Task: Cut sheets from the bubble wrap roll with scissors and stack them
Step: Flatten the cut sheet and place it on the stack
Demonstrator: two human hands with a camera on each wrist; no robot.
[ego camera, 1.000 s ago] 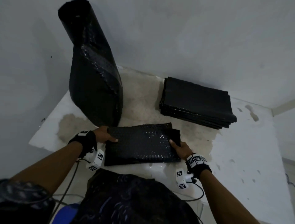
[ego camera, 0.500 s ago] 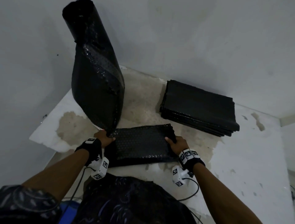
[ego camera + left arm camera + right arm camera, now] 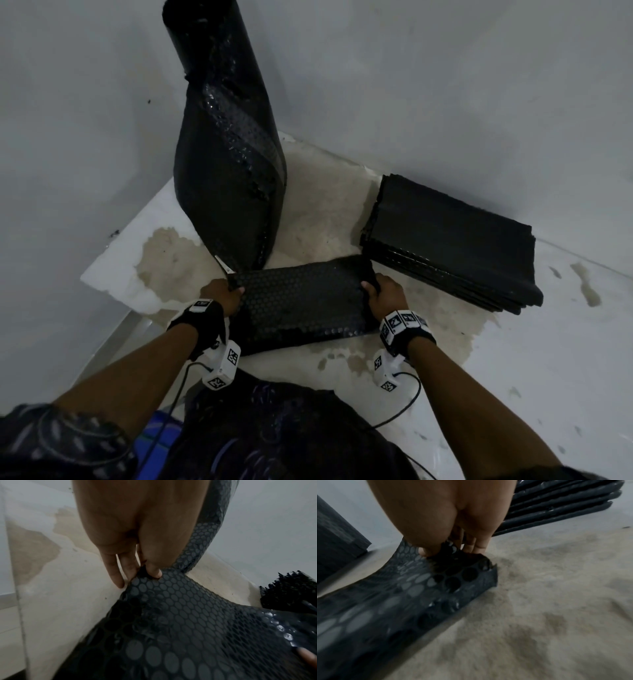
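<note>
Hands pinch a folded black bubble wrap sheet [image 3: 301, 301] at frame center: left hand [image 3: 221, 296] on its left corner, right hand [image 3: 385, 294] on its right. Bubble wrap roll [image 3: 226, 144] stands upper left; stack of sheets [image 3: 452, 240] lies right.

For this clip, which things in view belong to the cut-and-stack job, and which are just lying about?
Job:
- sheet, pinched by left hand and right hand
- roll, standing upright
- stack of cut sheets

Lying about:
- stained floor
- wall
- cables from the wrist cameras

No scissors in view.
</note>
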